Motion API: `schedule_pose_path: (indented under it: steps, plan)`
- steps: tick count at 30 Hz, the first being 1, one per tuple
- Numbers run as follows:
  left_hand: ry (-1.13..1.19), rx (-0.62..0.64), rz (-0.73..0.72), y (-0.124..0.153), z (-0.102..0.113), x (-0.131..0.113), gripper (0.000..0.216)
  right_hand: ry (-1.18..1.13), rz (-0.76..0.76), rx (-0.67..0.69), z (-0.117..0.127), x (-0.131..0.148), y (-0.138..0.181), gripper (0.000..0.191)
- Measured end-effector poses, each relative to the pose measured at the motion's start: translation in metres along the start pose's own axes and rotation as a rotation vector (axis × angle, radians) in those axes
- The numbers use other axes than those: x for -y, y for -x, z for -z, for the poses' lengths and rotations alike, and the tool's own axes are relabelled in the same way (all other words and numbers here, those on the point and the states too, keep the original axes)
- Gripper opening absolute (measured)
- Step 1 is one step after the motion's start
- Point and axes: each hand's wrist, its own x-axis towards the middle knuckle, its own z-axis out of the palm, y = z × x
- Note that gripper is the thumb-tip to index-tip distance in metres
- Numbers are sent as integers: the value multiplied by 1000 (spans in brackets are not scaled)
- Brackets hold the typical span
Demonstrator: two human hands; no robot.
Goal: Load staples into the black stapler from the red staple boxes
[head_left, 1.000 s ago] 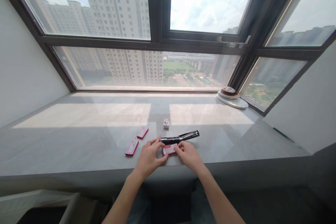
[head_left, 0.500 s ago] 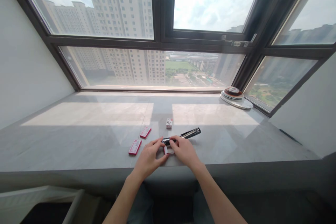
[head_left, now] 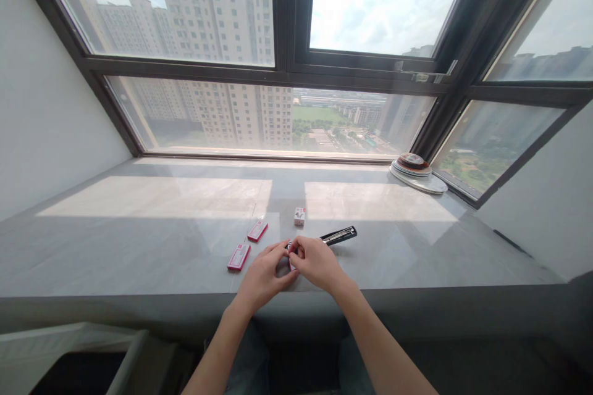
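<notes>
A black stapler [head_left: 340, 236] lies opened out on the sill, its far end pointing right and its near end between my hands. My left hand [head_left: 263, 274] is curved around that near end, index fingertip at the stapler and thumb below. My right hand [head_left: 317, 262] is closed in a pinch over the same end; what its fingertips hold, if anything, is hidden. Under the fingers a bit of a red-and-white box [head_left: 292, 266] shows. Left of my hands lie two flat red-and-white boxes, one nearer [head_left: 238, 257] and one farther [head_left: 257, 231].
A small white box [head_left: 299, 216] with a printed picture stands beyond my hands. Several stacked plates or lids [head_left: 419, 182] sit in the right window corner. The pale sill's front edge [head_left: 417, 288] runs close below my wrists, and window frames rise behind.
My right hand has shifted left along the stapler toward its near end, covering more of it and of the box beneath. My left hand stays in about the same place.
</notes>
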Motion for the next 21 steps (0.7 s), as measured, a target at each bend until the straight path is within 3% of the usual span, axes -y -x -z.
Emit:
schedule_pose_path:
  steps: [3, 6, 11, 14, 18, 21]
  plan:
    - [-6, -8, -16, 0, 1, 0, 25, 78, 15, 74, 3, -4, 10, 7]
    - [6, -20, -36, 3, 4, 2, 30, 31, 9, 87, 10, -18, 21, 10]
    - [-113, -175, 100, 13, 6, 1, 20, 71, -208, -86, 29, -58, 39, 21]
    - [-202, -182, 173, 14, -3, -8, 31, 109, -242, -76, 28, -70, 43, 25]
    - [-220, -196, 176, 8, -21, -24, 29, 39, -178, -40, 17, -70, 41, 27]
    - [-231, -235, 180, 5, -29, -33, 28, -20, -299, -62, 21, -83, 42, 33]
